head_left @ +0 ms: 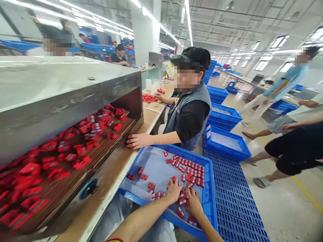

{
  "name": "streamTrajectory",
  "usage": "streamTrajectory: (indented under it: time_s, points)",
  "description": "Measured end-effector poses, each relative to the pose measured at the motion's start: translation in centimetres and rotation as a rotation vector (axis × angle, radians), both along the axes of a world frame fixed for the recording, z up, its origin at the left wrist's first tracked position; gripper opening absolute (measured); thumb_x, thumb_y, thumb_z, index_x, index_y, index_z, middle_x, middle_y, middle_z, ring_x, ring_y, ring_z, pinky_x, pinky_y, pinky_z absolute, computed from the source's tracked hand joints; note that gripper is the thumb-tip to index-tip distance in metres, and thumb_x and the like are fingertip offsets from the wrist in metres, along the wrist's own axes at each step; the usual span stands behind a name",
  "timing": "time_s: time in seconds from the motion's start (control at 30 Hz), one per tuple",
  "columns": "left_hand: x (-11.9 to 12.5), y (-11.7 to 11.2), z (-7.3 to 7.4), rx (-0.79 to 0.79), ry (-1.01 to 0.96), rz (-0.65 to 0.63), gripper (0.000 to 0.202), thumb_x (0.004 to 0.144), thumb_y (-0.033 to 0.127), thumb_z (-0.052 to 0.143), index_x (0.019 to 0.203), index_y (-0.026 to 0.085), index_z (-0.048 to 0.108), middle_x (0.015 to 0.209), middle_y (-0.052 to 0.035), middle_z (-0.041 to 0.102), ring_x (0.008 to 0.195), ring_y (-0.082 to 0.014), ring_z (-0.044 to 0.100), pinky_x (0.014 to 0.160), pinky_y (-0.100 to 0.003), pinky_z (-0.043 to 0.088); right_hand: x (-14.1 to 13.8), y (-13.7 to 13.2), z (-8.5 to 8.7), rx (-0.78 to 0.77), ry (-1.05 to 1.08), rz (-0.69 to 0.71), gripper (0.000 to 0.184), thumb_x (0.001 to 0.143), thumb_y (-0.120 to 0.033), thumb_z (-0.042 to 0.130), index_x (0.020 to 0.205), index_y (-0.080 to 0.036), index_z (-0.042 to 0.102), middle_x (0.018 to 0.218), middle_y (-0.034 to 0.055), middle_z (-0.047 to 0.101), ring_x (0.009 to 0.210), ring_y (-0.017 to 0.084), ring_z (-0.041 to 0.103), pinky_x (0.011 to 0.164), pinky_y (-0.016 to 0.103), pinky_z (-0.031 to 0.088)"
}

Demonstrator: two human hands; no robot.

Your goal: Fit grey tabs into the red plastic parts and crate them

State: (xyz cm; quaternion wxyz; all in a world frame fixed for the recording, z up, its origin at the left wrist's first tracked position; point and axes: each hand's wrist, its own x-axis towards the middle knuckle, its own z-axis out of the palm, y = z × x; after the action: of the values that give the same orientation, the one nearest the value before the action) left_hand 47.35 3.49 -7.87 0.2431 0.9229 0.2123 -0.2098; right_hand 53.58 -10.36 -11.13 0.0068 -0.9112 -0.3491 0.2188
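A blue crate (210,188) lined with clear plastic sits below me and holds several small red parts (191,168), some in neat rows, some loose. My left hand (174,191) rests in the crate, its fingers spread over a loose red part. Beside it, my right hand (193,202) lies among the parts, fingers curled down onto red pieces near the crate's front. Whether either hand grips a piece is hidden.
A conveyor (83,158) under a steel hood (63,90) on my left carries many red parts. A co-worker in a grey vest (188,111) stands across the crate, a hand (136,140) on the conveyor's end. Blue crates (224,141) and a blue pallet (234,201) lie to the right.
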Motion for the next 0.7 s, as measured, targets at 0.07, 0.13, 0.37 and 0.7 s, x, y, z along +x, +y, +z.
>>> streamTrajectory:
  time_s: [0.07,0.13,0.37,0.7]
  points:
    - [-0.9,0.8,0.5,-0.005,0.015,-0.006,0.066,0.077,0.012,0.069,0.136,0.04,0.059,0.157,-0.0096,0.039,0.145,-0.0434,0.038,0.094,-0.054,0.057,-0.5,0.3,-0.2,0.012,-0.007,0.051,0.088,0.063,-0.002,0.059,0.147,-0.025,0.049,0.15,0.0138,0.048,0.136,0.036,0.052,0.114,0.046,0.041]
    - [-2.0,1.7,0.9,-0.014,0.012,0.002,0.066,0.076,0.013,0.07,0.135,0.039,0.059,0.156,-0.0103,0.039,0.145,-0.0447,0.036,0.094,-0.057,0.056,-1.1,0.8,-0.3,0.009,-0.004,0.101,0.086,0.065,-0.005,0.059,0.148,-0.024,0.046,0.15,0.0155,0.046,0.136,0.037,0.052,0.112,0.046,0.042]
    - [-5.1,5.3,3.2,-0.034,-0.046,0.024,0.059,0.078,0.015,0.072,0.133,0.033,0.061,0.155,-0.0142,0.036,0.141,-0.0476,0.038,0.096,-0.06,0.054,-1.3,3.5,0.4,0.193,0.027,0.2,0.079,0.068,-0.01,0.058,0.144,-0.018,0.042,0.138,0.0184,0.047,0.133,0.037,0.053,0.113,0.045,0.041]
    - [-5.0,8.8,8.8,0.08,-0.142,0.012,0.07,0.075,0.025,0.081,0.14,0.029,0.055,0.153,-0.0198,0.033,0.137,-0.0517,0.038,0.098,-0.062,0.051,0.0,8.2,6.6,0.449,0.104,0.156,0.069,0.071,-0.014,0.056,0.138,-0.018,0.041,0.123,0.0143,0.043,0.109,0.032,0.061,0.094,0.044,0.053]
